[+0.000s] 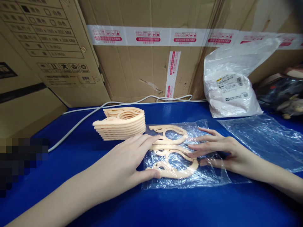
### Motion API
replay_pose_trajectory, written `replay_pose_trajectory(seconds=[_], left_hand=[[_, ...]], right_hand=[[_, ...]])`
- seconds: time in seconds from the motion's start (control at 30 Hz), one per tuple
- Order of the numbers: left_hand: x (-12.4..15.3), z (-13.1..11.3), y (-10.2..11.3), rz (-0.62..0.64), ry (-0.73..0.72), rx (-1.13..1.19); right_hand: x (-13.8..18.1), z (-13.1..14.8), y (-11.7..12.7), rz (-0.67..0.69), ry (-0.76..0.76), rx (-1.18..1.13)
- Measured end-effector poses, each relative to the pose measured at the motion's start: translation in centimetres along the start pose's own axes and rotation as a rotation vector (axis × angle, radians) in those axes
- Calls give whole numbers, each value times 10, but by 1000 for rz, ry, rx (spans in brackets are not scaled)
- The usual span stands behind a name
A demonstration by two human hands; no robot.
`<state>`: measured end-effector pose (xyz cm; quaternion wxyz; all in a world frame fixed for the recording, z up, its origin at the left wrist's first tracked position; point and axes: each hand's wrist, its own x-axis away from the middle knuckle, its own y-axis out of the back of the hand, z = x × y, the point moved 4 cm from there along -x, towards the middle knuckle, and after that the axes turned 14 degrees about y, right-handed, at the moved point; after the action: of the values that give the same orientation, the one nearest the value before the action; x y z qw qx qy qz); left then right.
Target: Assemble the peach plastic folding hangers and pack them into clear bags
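Two cream plastic folding hangers [181,173] lie side by side inside a clear plastic bag [210,176] flat on the blue surface. My left hand [130,156] rests over the bag's left side, thumb spread away from the fingers and touching the nearer hanger's end. Some of its fingertips are hidden behind the hand. On the right, my right hand [222,153] lies with its fingers spread over the bag, tips at the hangers' curved ends. Just beyond my left hand stands a neat stack of matching folded hangers [120,124].
Another clear bag [267,135] lies flat at the right. Behind it stands a white plastic package [233,88] with a label, beside dark wrapped items [279,91]. A white cable [82,119] runs along the back, before large cardboard boxes [146,66].
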<state>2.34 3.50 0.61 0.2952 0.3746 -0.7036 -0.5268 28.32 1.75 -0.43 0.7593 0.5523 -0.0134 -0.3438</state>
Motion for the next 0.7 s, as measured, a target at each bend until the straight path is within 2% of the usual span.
replay_pose_trajectory(seconds=[0.3, 0.43, 0.53, 0.63, 0.7], left_hand=[[1, 1, -1, 25, 25, 8], [3, -1, 5, 19, 14, 9], [4, 1, 27, -60, -25, -14], [0, 12, 63, -228, -33, -57], [-8, 29, 84, -225, 26, -89]], right_hand=[[2, 1, 0, 3, -8, -22], [5, -1, 2, -34, -90, -86], [9, -7, 9, -127, -171, -20], [13, -12, 18, -208, -222, 97], [15, -14, 22, -213, -261, 144]])
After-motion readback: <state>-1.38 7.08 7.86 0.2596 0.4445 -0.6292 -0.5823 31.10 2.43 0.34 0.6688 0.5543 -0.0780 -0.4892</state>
